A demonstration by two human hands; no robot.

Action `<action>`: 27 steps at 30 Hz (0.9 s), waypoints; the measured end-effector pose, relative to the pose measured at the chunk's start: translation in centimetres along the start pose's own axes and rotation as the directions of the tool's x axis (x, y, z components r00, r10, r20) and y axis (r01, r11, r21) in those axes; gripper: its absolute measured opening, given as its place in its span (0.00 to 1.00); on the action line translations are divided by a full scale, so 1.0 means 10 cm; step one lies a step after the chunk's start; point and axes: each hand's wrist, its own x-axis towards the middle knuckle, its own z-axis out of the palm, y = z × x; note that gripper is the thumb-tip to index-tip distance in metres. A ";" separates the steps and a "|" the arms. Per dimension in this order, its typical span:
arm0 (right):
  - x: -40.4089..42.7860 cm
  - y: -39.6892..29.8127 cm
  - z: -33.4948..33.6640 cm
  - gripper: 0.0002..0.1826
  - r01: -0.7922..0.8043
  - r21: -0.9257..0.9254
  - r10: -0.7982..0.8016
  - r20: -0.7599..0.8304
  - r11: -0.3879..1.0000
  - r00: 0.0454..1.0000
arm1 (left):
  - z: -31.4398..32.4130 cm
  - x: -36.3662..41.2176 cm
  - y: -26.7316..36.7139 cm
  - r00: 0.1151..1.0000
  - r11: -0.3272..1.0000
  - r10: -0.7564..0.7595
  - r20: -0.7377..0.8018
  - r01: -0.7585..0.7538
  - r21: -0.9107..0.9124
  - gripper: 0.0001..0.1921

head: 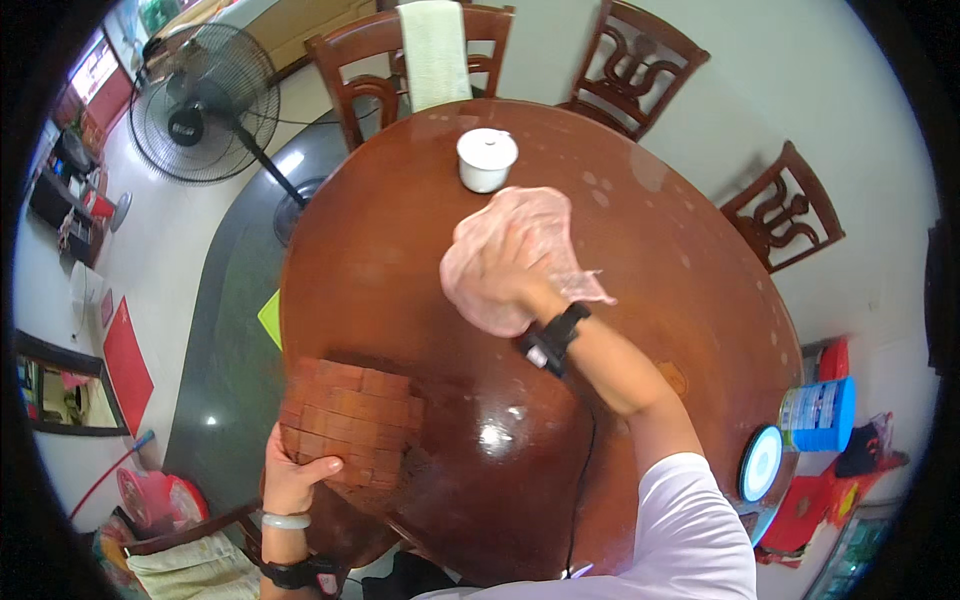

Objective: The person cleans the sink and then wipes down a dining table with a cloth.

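Observation:
My left hand (292,472) grips the lower left edge of a reddish-brown mat with a brick-like block pattern (352,420), thumb on top, at the near left edge of a round wooden table (375,270). My right hand (514,270) lies palm down, fingers spread, on a pink cloth (480,300) in the middle of the table. Just beyond the cloth stands a white lidded pot (486,161). Black bands circle both wrists, and a thin black cable runs from the right one toward my body.
Wooden chairs (645,67) surround the far side, one with a pale towel (435,56). A pedestal fan (206,105) stands at the left. Near the right rim are a blue tub (821,414) and a round blue-rimmed object (760,463). Another chair with a folded towel (191,566) is at lower left.

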 end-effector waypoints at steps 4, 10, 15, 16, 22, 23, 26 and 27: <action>-0.02 -1.07 0.19 0.46 0.227 -0.077 -0.224 0.055 0.971 0.973 | -0.49 0.09 0.16 0.997 0.995 0.040 -0.069 -0.046 -0.087 0.38; 1.63 -1.49 0.01 0.50 0.230 -0.080 -0.240 -0.140 0.970 0.961 | -1.01 0.06 0.21 0.975 0.991 0.082 -0.206 -0.102 -0.090 0.41; 2.37 -1.42 -0.34 0.52 0.024 -0.021 -0.029 -0.281 0.999 0.959 | -1.50 -0.05 0.09 0.936 0.988 0.026 -0.351 -0.078 -0.135 0.42; 2.42 -1.40 -0.40 0.52 0.000 -0.021 -0.006 -0.302 1.000 0.953 | -1.58 -0.04 0.05 0.929 0.989 0.013 -0.370 -0.068 -0.135 0.42; 2.24 -1.58 -0.41 0.51 -0.042 -0.027 0.029 -0.368 0.999 0.929 | -1.83 -0.05 -0.17 0.897 0.988 -0.013 -0.442 -0.057 -0.143 0.41; 2.05 -1.67 -0.39 0.49 0.059 -0.147 -0.107 -0.346 0.987 0.932 | -1.88 -0.04 -0.20 0.907 0.987 -0.002 -0.422 -0.066 -0.147 0.40; 1.44 -1.93 -0.03 0.19 0.630 -0.355 -0.723 -0.318 0.690 0.613 | -1.77 0.06 -0.17 0.916 0.983 -0.011 -0.400 -0.064 -0.174 0.39; 1.15 -1.92 0.30 0.16 0.724 -0.222 -0.757 -0.162 0.653 0.634 | -1.72 0.08 -0.15 0.924 0.982 -0.011 -0.383 -0.063 -0.180 0.39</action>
